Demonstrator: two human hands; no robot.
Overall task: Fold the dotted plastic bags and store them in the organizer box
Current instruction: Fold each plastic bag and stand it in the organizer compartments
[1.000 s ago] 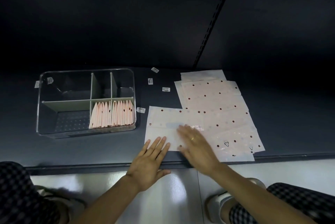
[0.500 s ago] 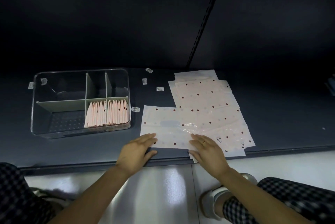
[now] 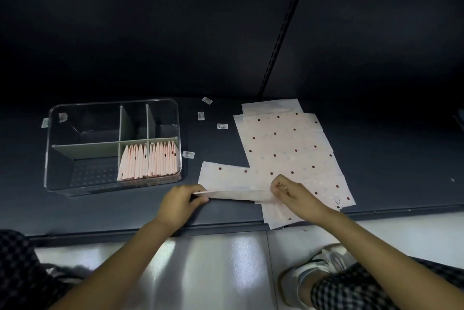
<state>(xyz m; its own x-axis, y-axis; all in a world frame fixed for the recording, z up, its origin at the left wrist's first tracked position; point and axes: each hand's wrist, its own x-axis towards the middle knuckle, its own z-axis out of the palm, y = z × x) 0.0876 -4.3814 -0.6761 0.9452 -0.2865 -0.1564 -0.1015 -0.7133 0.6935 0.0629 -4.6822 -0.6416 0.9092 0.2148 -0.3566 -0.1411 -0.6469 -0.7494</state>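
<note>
Both hands, left hand (image 3: 178, 203) & right hand (image 3: 293, 191), are pinching near edge of pale dotted plastic bag (image 3: 227, 179), lifting it w/ clear organizer box (image 3: 50, 159) sitting left.

Both hands went from flat to pinching. Left hand (image 3: 181, 200) & right hand (image 3: 292, 193) lifted near edge of front bag (image 3: 231, 179), mid-frame.

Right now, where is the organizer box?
Head view: the organizer box sits on the dark shelf's left side, left of the flat dotted bags, just beyond the left hand.

Dim, dark upper half, bright glare patches on the glossy floor (image 3: 213, 267) (wide-angle bowing at edges), slight softness.
</note>
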